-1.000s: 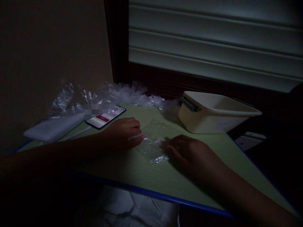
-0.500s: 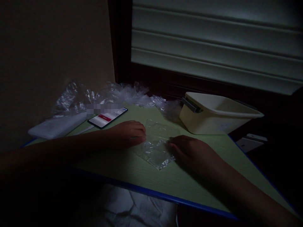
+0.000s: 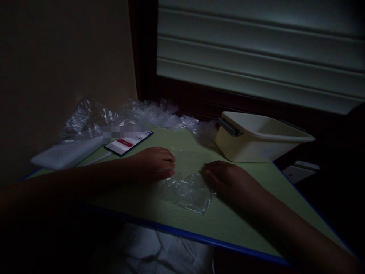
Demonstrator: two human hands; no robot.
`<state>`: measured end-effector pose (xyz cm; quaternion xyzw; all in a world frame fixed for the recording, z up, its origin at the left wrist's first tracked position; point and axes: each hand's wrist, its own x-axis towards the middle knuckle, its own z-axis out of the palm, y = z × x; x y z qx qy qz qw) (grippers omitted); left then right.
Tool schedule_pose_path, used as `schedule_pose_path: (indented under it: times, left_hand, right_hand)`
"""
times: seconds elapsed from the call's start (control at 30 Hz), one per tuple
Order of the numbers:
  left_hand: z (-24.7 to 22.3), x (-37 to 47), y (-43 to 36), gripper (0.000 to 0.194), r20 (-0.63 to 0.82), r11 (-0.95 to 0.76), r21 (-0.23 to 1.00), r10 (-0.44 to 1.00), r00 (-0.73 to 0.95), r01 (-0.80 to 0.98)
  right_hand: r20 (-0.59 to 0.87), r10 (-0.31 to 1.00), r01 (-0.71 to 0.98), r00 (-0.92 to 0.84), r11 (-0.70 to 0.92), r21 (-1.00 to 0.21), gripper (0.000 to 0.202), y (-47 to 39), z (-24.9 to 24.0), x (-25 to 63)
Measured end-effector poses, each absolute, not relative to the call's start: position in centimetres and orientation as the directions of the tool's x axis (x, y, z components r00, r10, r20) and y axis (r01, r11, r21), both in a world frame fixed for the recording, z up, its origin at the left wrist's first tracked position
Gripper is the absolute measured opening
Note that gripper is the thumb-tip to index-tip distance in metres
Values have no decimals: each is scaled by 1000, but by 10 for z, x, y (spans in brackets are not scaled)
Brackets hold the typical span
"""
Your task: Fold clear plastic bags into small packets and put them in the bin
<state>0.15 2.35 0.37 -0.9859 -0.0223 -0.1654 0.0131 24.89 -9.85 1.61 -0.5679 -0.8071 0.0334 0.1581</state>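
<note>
A clear plastic bag lies on the pale green table between my hands, its shiny lower part creased and turned towards me. My left hand is at the bag's left edge, with the fingers curled in and the thumb below them. On the opposite edge, my right hand pinches the film with its fingers pressed together. The fingertips of both hands are dim and partly hidden.
A phone with a lit screen lies beside a white packet on the left. Crumpled plastic bags line the table's back. A cream bin stands at the right edge. The table has a blue rim.
The bag's lower part has swung right and nearer to me, lying flatter. My hands have stayed almost in place at its sides.
</note>
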Motion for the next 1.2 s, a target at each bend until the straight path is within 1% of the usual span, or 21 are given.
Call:
schedule_pose_path:
  times: [0.07,0.17,0.33,0.53,0.6,0.67,0.77,0.83,0.9,0.97,1.07,1.2]
  left_hand:
    - [7,1,19,42,309,-999,-27,26,951,36]
    - [11,0,14,45,318,-998,-57,8,948,27]
    - [6,0,16,48,369,-990,-120,19,929,68]
    - [6,3,12,38,285,-985,-125,79,955,119]
    - [8,4,10,35,301,-981,-133,98,949,144]
    - [7,4,11,31,366,-969,-135,146,919,208]
    - [4,4,19,27,451,-922,-97,296,842,376]
    - [2,4,25,29,429,-883,-53,402,809,467]
    - [-1,4,30,31,370,-856,0,480,795,517]
    - [-3,5,33,31,333,-844,45,518,788,535]
    - [-6,6,33,29,326,-843,79,526,786,531]
    - [-7,7,32,28,324,-845,136,531,783,517]
  right_hand:
    - [190,919,896,-345,383,-225,28,-97,15,250]
    - [206,905,874,-371,416,-251,29,-96,15,251]
    - [207,928,895,-309,358,-268,30,-97,17,251]
    - [218,906,859,-364,417,-298,26,-96,14,251]
    - [218,909,856,-354,409,-316,27,-94,14,253]
    - [239,921,859,-307,376,-347,28,-91,13,256]
    - [331,931,862,-157,293,-414,26,-83,8,265]
    - [374,925,855,-71,250,-455,27,-76,2,271]
    - [377,925,849,-40,230,-476,28,-68,-5,274]
    - [375,927,843,-20,217,-493,27,-60,-12,275]
    - [368,929,822,30,186,-538,24,-49,-20,274]
    - [328,939,750,101,145,-645,22,-43,-24,273]
